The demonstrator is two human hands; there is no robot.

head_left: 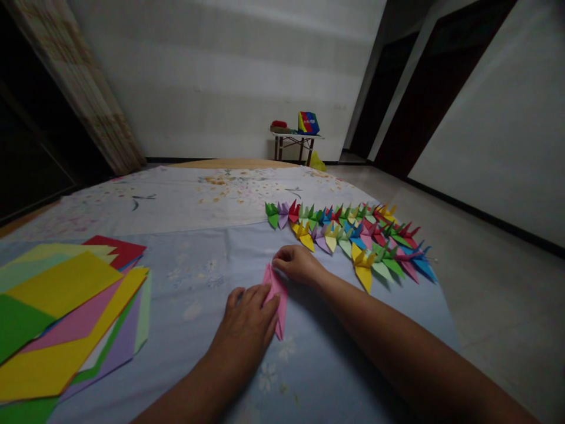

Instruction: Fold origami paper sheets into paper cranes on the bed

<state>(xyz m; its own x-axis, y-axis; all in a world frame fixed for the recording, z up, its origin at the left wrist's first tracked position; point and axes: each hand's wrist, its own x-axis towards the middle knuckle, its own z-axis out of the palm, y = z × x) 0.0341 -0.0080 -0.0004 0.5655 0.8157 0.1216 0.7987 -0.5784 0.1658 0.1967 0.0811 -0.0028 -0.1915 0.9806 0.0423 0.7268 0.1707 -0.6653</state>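
Observation:
A pink folded origami paper (282, 303), narrow and diamond-shaped, lies on the blue floral tablecloth (194, 330) in front of me. My left hand (249, 315) rests over its left side, fingers stretched out and pressing it to the cloth. At the paper's far end, my right hand (298, 263) has its thumb and index finger pinched on the upper right edge. Part of the paper is hidden beneath the left fingers. Rows of finished paper cranes (362, 265) in many colours stand to the right, beyond my right hand.
A pile of coloured paper sheets (66, 288) lies at the left of the table. A white floral cloth (176, 200) covers the far part. Against the back wall stands a small table (295, 136) with a colourful box (308, 122); a yellow bag (316, 162) is beside it.

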